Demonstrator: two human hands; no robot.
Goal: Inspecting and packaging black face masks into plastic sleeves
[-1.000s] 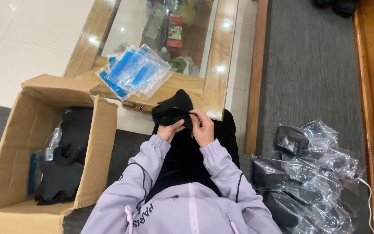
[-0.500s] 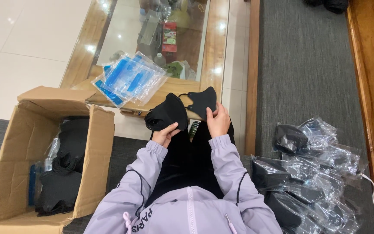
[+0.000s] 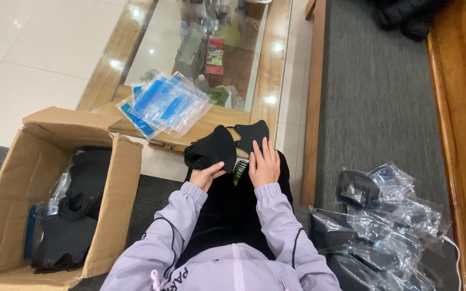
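Since the earlier frame, the right hand [image 3: 264, 163] has lowered and now lies flat, fingers together, on a single black mask [image 3: 252, 133] on the knee. Left hand [image 3: 207, 173]: fingers closed on a stack of black masks [image 3: 211, 150] held above the lap. Clear packets with blue contents [image 3: 164, 102] lie fanned on the near edge of the glass-topped wooden table [image 3: 276, 70]. Cardboard box [image 3: 120, 183], open, at left: holds loose black masks and a blue packet. Heap of clear bags with black masks [image 3: 384, 215] rests on the grey couch [image 3: 373, 97] at right.
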